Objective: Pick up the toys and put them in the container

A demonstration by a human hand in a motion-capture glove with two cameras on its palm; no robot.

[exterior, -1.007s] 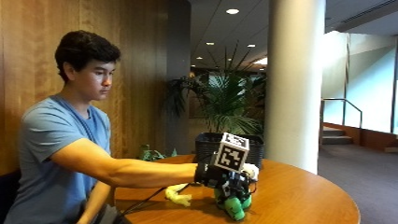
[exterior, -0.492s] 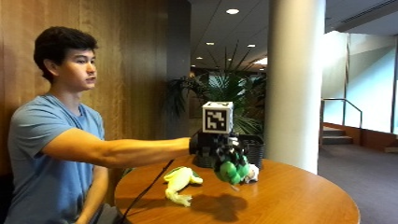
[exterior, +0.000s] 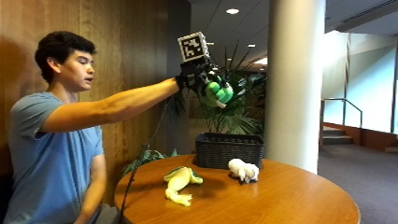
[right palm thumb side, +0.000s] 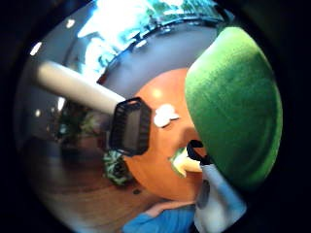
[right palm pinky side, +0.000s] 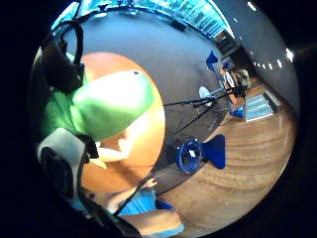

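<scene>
Fingers of the right hand (exterior: 198, 77) clutched the green toy (exterior: 218, 93), lifted from table height to well above the basket (exterior: 229, 150), seemingly ready to drop in.

Green toy (exterior: 219, 93), yellow-green toy (exterior: 179, 183), white toy (exterior: 243, 170), black container (exterior: 229, 149), orange-brown table (exterior: 292, 200).

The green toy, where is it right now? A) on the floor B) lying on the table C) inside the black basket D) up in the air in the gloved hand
D: in the outside view the right hand holds the green toy high above the black basket, while only a yellow-green toy and a white toy lie on the table.
</scene>
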